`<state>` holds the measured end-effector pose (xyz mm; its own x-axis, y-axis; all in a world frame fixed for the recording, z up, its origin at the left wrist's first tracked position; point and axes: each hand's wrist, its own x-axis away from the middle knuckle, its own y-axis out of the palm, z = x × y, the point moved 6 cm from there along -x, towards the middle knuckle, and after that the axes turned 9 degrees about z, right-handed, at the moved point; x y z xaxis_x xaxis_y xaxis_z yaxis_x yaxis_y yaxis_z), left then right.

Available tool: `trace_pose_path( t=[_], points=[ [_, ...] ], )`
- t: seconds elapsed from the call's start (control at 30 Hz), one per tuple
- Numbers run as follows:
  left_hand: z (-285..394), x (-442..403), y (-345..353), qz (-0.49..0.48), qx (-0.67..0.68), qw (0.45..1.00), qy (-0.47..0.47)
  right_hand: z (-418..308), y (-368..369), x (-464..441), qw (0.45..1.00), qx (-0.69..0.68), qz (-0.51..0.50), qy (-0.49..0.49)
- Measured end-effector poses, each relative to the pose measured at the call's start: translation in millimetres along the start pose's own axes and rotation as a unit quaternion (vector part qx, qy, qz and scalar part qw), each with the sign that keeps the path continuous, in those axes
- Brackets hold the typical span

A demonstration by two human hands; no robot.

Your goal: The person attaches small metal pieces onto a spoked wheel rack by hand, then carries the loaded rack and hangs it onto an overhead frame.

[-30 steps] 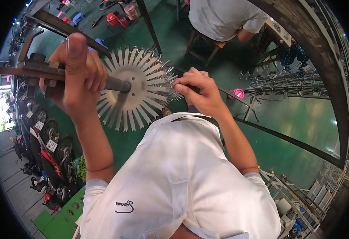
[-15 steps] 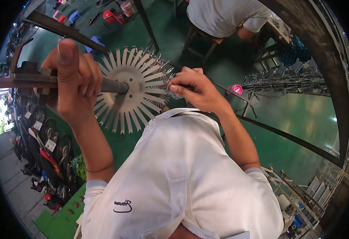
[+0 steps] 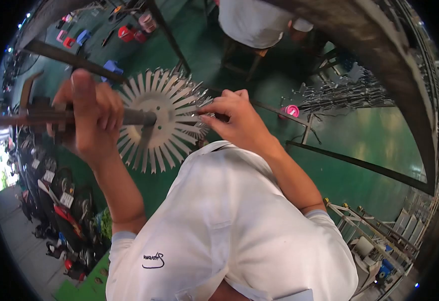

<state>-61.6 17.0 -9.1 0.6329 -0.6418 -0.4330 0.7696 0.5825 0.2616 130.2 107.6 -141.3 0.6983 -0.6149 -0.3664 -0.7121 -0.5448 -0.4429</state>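
Note:
A round metal disc [image 3: 157, 118] with many notched flat arms stands on a grey shaft [image 3: 138, 117] at centre left. Wrapped around the shaft beside a rusty bracket is my left hand [image 3: 93, 113], its thumb pointing up. Small shiny metal pieces [image 3: 195, 91] crowd the disc's right-hand arms. My right hand [image 3: 232, 118] is at the disc's right edge, with thumb and index finger pinched close to an arm tip. What lies between those fingertips is too small to make out.
Dark metal frame bars [image 3: 360, 163] cross the right side and top. A seated person [image 3: 252, 22] is beyond the frame. Racked metal parts [image 3: 347, 93] and a pink container [image 3: 291, 111] stand at right. Parked motorbikes [image 3: 64, 215] line the left.
My right hand has shifted left, closer to the disc, and its thumb and index finger look more extended. The view has moved slightly, and the seated person's arm has changed position.

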Motion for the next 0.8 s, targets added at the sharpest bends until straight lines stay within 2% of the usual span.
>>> trace_pose_path(
  t=[0.03, 0.1, 0.13, 0.17, 0.23, 0.3, 0.37, 0.4, 0.47, 0.53, 0.63, 0.8],
  points=[
    [-15.1, 5.1, -24.5, 0.023, 0.128, 0.991, -0.034, -2.6, -3.6, 1.7, 1.0, 0.012, 0.013, -0.01],
    [-27.5, -0.7, -46.3, -0.02, 0.206, 0.978, -0.038, -3.8, -27.7, 1.2, 0.997, 0.044, 0.057, -0.035],
    [-21.9, 1.3, -39.2, -0.073, 0.145, 0.987, -0.002, -5.1, -40.9, 2.8, 0.995, 0.048, 0.084, -0.023],
    [-15.7, 1.9, -29.7, 0.005, 0.122, 0.992, -0.005, -8.4, -61.3, 4.2, 0.992, 0.063, 0.11, 0.009],
    [-7.7, -3.1, -17.9, 0.001, 0.06, 0.998, 0.028, -12.8, -111.9, 20.7, 0.945, 0.067, 0.321, -0.019],
    [-5.7, -5.7, -8.3, 0.071, 0.002, 0.997, 0.02, -12.6, -164.7, 53.6, 0.85, 0.159, 0.502, -0.013],
    [4.5, 5.1, -13.9, 0.077, -0.006, 0.996, 0.031, -25.5, -219.1, 88.5, 0.711, 0.318, 0.623, -0.072],
    [4.3, 5.7, -15.4, 0.082, -0.015, 0.996, 0.033, -25.3, -244.7, 101.0, 0.635, 0.319, 0.696, -0.1],
    [4.1, 4.8, -15.6, 0.076, -0.023, 0.996, 0.033, -45.4, -298.0, 99.2, 0.54, 0.468, 0.691, -0.111],
    [4.6, 3.8, -14.8, 0.072, -0.029, 0.996, 0.036, -55.1, -337.8, 93.9, 0.532, 0.45, 0.716, -0.043],
    [4.6, 2.7, -11.2, 0.072, -0.031, 0.996, 0.04, -68.8, -364.6, 72.5, 0.496, 0.545, 0.674, -0.048],
    [8.2, 2.2, -6.3, 0.073, -0.04, 0.995, 0.051, -69.1, -387.3, 63.8, 0.481, 0.542, 0.688, -0.04]
  ],
)
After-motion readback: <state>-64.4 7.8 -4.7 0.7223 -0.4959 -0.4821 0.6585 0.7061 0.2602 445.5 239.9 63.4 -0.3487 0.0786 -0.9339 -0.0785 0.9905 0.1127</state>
